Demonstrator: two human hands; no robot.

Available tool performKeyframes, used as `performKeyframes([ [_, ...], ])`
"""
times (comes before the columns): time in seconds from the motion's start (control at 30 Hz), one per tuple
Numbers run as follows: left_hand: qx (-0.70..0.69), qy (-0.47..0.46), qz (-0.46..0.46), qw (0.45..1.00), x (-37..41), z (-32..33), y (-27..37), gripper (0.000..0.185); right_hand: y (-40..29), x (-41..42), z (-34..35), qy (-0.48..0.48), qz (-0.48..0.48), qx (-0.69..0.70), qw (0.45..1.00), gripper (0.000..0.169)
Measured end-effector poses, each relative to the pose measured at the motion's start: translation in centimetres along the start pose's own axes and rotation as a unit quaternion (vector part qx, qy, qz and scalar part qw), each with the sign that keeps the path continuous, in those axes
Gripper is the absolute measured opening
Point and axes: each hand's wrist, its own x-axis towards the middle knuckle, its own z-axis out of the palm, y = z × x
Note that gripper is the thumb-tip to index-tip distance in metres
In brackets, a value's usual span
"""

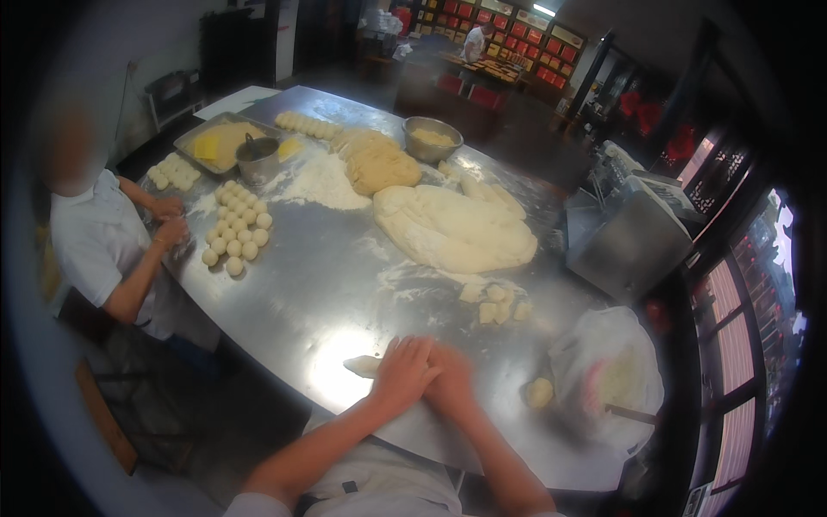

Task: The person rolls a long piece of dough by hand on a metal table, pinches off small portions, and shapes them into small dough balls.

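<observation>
Near the front edge of the metal table point(291, 304), my left hand point(404, 371) lies over a piece of dough point(363, 366), whose pointed end sticks out to the left. Against it on the right is my right hand point(449, 378), somewhat blurred; what lies beneath its palm is hidden. Beyond my hands rests a large slab of pale dough point(452, 229), with a yellower dough mass point(381, 168) behind it. Several small cut dough pieces point(496, 305) sit in front of the slab. A small yellowish lump point(539, 392) is to the right of my hands.
At the left, a co-worker point(110, 239) works beside several dough balls point(236, 226). A tray point(184, 145), a metal pot point(257, 169) and a metal bowl point(431, 150) stand farther back. A plastic bag point(620, 329) lies on the right, near a metal machine point(630, 232).
</observation>
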Motion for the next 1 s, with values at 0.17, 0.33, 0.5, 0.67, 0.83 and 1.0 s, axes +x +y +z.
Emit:
performKeyframes([
  [0.17, 0.011, -0.073, 0.072, 0.995, -2.9, -0.1, 0.6, 0.05, 2.3, -5.3, 0.2, 0.026, -0.033, -0.056, 0.998, 0.043],
  [0.33, 0.084, -0.098, 0.126, 0.984, -2.9, 0.2, -1.6, 0.023, 2.4, -7.0, 0.6, -0.009, -0.014, -0.018, 1.0, 0.04],
  [0.5, 0.075, -0.108, 0.082, 0.988, -3.1, 1.4, -1.8, 0.03, 2.7, -6.4, -1.3, 0.01, -0.012, 0.015, 1.0, 0.041],
  [0.67, 0.032, -0.052, 0.049, 0.997, -5.0, 0.6, 0.6, 0.066, 2.5, -8.2, -0.6, 0.037, 0.069, 0.091, 0.993, 0.041],
  [0.83, -0.043, -0.081, 0.049, 0.995, -1.7, -0.4, 2.6, 0.088, -1.4, -5.5, -3.6, 0.047, 0.22, 0.315, 0.922, 0.03],
  [1.0, -0.225, -0.128, -0.046, 0.965, -0.3, 0.4, 3.4, 0.066, -2.3, -3.8, -5.1, 0.064, 0.257, 0.294, 0.918, 0.029],
])
